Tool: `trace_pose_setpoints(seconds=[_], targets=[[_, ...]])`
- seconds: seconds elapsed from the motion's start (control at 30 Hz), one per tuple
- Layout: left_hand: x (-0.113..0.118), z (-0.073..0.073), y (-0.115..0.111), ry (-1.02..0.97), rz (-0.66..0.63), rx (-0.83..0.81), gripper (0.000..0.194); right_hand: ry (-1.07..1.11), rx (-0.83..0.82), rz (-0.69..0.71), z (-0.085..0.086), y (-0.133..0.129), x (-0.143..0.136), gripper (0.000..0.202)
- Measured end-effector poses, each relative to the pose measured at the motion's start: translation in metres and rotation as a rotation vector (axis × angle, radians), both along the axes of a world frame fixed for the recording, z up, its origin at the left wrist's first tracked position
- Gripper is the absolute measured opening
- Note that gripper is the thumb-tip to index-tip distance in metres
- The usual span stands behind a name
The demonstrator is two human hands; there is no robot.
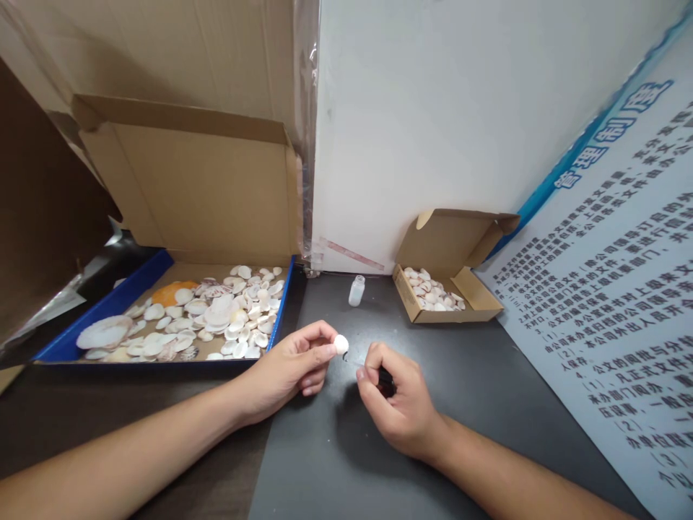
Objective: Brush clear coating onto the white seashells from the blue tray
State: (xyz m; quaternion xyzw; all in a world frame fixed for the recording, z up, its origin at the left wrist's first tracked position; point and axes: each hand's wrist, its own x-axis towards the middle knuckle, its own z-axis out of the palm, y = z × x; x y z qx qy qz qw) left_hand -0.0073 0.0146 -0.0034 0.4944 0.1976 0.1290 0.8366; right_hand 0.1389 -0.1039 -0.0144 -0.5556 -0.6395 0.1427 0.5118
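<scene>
My left hand (303, 361) pinches a small white seashell (341, 344) between thumb and fingertips, above the dark tabletop. Closed around a small black-handled brush (386, 381), my right hand (398, 401) is just to the right of the shell. The brush's handle is mostly hidden in the fist; a thin pale stem seems to point at the shell, with a dark tip at its lower edge. Beyond both hands stands a small bottle (356, 291) of whitish content, upright and without a cap.
A blue-edged cardboard box (281, 303) at left holds many loose shells (221, 310) and an orange one (172, 292). At back right, a smaller open carton (487, 307) contains more shells (430, 291). A white wall panel (411, 108) and a printed board (606, 289) border the table.
</scene>
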Motion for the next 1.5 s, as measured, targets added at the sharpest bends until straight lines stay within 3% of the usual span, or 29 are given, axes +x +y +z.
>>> trace_pose_setpoints(seconds=[0.37, 1.23, 1.5], targets=[[-0.0007, -0.0028, 0.0015, -0.009, -0.039, 0.022, 0.027, 0.051, -0.079, -0.146, -0.0016, 0.0016, 0.0003, 0.020], [0.0002, -0.0012, -0.0003, 0.004, -0.010, 0.058, 0.029, 0.016, 0.034, 0.003, -0.0019, -0.0001, -0.0001, 0.022], [-0.0001, -0.0023, 0.0002, 0.005, -0.010, 0.047, 0.029, 0.022, 0.015, -0.070, -0.0021, -0.0005, 0.0000, 0.023]])
